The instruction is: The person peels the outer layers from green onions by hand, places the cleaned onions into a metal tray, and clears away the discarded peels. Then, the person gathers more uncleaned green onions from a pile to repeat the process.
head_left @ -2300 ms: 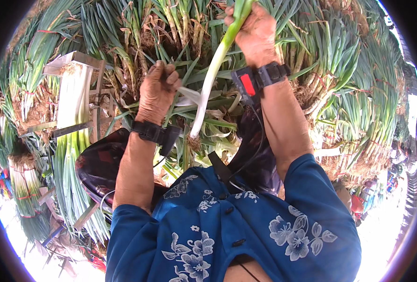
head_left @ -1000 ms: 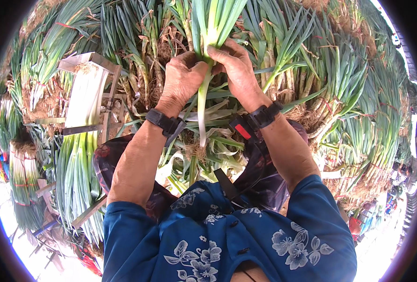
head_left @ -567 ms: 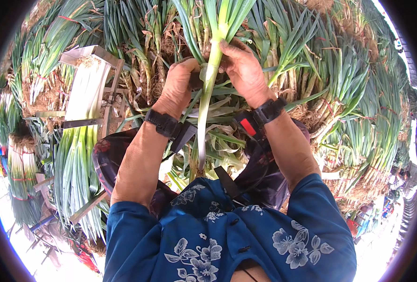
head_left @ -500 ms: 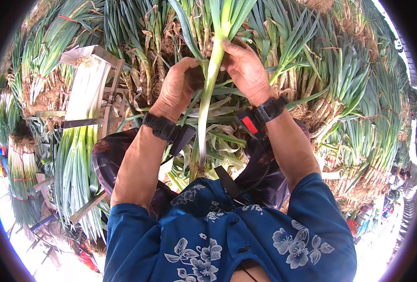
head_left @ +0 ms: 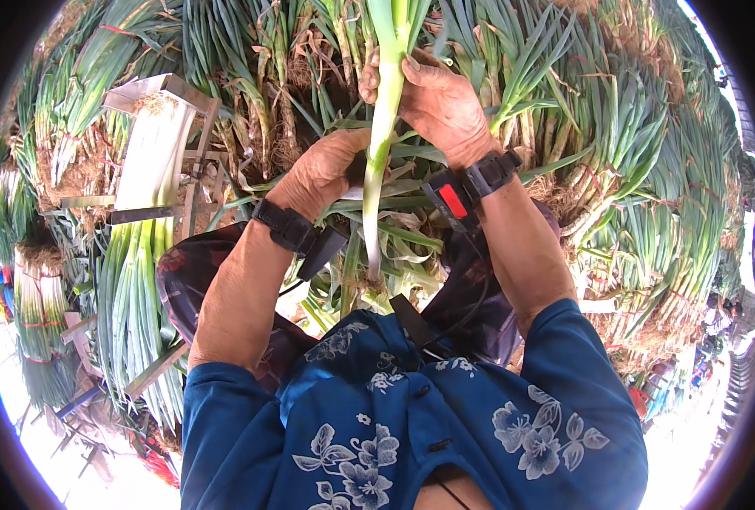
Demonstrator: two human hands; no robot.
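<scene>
Masking part of the right hand (head_left: 444,106), the leek (head_left: 384,117) extends out of view.

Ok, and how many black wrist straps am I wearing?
2: the left strap is around the wrist of the left hand, the right strap around that of the right hand.

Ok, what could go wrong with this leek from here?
The leek is gripped high by the right hand, with its white lower stem unheld, so it might bend or slip. Also, the left knee appears close to the leek bundle in the metal rack, so a shift of the leg could perhaps knock it.
</scene>
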